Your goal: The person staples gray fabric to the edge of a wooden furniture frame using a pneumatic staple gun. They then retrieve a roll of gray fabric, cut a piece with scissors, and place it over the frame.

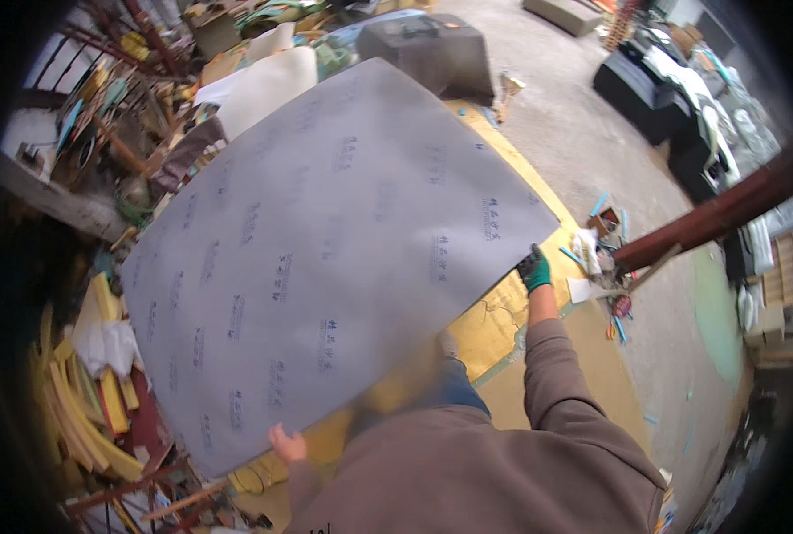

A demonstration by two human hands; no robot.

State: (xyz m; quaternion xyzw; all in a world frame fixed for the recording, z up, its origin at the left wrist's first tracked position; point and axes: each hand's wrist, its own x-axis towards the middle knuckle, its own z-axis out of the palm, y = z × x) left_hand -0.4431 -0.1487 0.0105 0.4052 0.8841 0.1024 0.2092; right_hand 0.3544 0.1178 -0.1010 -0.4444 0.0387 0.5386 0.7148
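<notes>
A large grey fabric sheet (343, 231) with rows of dark print spreads in front of me, covering most of a yellow, cracked-looking surface (485, 331). At its right corner, my right hand (532, 270), in a green glove with dark fingers, is closed on the edge. My left hand (287, 442) is bare and grips the near edge, lower and to the left. Part of each hand's grip is hidden by the sheet. Beneath the near edge, one of my shoes (450, 344) shows partly.
Curved yellow foam strips (85, 409) lie piled at the left. Scrap heaps (120, 125) fill the far left. A dark grey padded block (427, 55) stands beyond the sheet. On the right, a reddish-brown post (717, 214) slants over the floor, near a small box (604, 222) and blue scraps.
</notes>
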